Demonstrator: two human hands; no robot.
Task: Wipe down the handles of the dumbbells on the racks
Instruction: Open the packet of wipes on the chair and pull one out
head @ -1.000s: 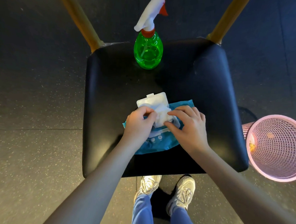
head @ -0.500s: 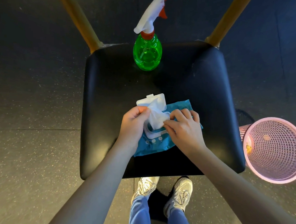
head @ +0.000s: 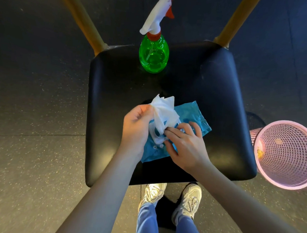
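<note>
1. The dark speckled floor point(head: 34, 110) fills the whole background under everything.
2. A chair with a black padded seat point(head: 221, 102) stands in the middle, and two yellow-brown legs point(head: 79, 14) of its frame go up toward the top edge.
3. A pink mesh wastebasket point(head: 287, 155) stands on the floor just beside the right edge of the seat; some small yellow thing lies inside it, too small to tell.
4. A green spray bottle point(head: 154, 54) with a white and orange trigger head stands upright near the far edge of the seat, well apart from the hands.
5. A blue pack of wet wipes point(head: 197, 117) lies flat on the near half of the seat, its white opening turned up.
6. The person's two white sneakers point(head: 187, 200) and blue trouser legs show below the near edge of the seat.
7. The right hand point(head: 185, 146) presses down on the pack with spread fingers and grasps nothing.
8. The left hand point(head: 136, 126) pinches a white wipe point(head: 162, 113) between thumb and fingers; the crumpled wipe rises from the opening of the pack, with its lower end at the opening.
9. No dumbbell or rack shows in this view.
</note>
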